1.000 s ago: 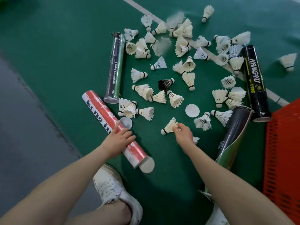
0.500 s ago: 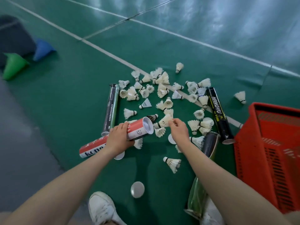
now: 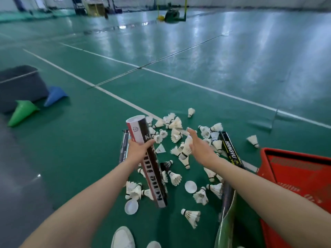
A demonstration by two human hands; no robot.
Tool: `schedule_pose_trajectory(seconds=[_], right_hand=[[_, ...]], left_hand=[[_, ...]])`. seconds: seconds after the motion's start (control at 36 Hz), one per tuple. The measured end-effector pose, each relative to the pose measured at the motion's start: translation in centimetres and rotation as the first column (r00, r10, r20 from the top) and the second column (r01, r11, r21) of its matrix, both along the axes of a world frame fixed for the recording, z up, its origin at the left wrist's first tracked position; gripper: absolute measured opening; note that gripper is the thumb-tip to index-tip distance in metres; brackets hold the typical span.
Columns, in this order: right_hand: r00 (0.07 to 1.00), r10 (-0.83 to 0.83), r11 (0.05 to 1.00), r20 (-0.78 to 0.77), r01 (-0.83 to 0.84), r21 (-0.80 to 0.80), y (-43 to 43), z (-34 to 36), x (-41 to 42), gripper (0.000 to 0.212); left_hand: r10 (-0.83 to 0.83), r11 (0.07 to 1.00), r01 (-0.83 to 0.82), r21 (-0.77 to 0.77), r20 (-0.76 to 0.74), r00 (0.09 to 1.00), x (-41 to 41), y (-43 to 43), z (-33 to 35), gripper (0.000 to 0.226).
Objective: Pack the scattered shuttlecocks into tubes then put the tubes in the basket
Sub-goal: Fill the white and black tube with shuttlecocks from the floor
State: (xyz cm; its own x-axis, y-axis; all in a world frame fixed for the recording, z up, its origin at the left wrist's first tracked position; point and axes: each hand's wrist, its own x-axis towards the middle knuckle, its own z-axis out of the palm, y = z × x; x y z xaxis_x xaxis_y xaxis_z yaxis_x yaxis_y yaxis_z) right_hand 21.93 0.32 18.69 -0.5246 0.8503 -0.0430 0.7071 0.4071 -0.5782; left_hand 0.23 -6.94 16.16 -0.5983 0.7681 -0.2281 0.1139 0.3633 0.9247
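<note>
The fingers (image 3: 149,143) of the left hand (image 3: 138,149) curl round the upper part of a red, black and white tube (image 3: 152,169) and grip it clear of the floor. The tube stands tilted, its open mouth uppermost and its foot end low, toward the person.

Right of this tube the right hand (image 3: 198,147) has its fingers (image 3: 191,133) stretched out fairly straight. A white shuttlecock (image 3: 186,150) shows against the palm side, cork end down. Blur hides whether the thumb pinches it or it merely lies on the floor underneath, so I cannot tell.

Beyond the tube and to its right the scattered shuttlecocks (image 3: 176,124) lie over the green floor (image 3: 80,149), with more around its foot end and one black shuttlecock (image 3: 166,164) just to its right. One white lid (image 3: 131,206) lies just left of the foot end, and a second lid (image 3: 190,187) lies to the right.

A slim dark tube (image 3: 123,147) lies flat just left of the held tube, partly behind the left hand. Further right lie a black HANGYU tube (image 3: 231,151) and, nearer the person, a dark-and-green tube (image 3: 227,208). Furthest right stands the red basket (image 3: 295,155).

Far to the left of the held tube a green cone (image 3: 21,113) and a blue cone (image 3: 53,96) lie on their sides
</note>
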Motion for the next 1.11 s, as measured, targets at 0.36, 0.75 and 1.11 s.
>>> schedule_pose_trajectory(seconds=[0.36,0.75,1.11], right_hand=[[0.908,0.219,0.945,0.356,-0.289,0.156,7.6,-8.4,-2.0,0.066],[0.865,0.190,0.920,0.464,-0.322,0.224,12.3,-18.0,-5.2,0.069],[0.864,0.320,0.891,0.389,-0.414,0.186,9.3,-21.8,-5.0,0.071]], left_hand=[[0.312,0.950,-0.271,-0.158,0.567,0.763,-5.0,6.8,-4.7,0.045],[0.165,0.971,0.002,-0.239,0.677,0.717,-5.0,9.0,-13.8,0.039],[-0.563,0.796,0.341,-0.501,-0.819,0.109,1.1,7.7,-21.1,0.086]])
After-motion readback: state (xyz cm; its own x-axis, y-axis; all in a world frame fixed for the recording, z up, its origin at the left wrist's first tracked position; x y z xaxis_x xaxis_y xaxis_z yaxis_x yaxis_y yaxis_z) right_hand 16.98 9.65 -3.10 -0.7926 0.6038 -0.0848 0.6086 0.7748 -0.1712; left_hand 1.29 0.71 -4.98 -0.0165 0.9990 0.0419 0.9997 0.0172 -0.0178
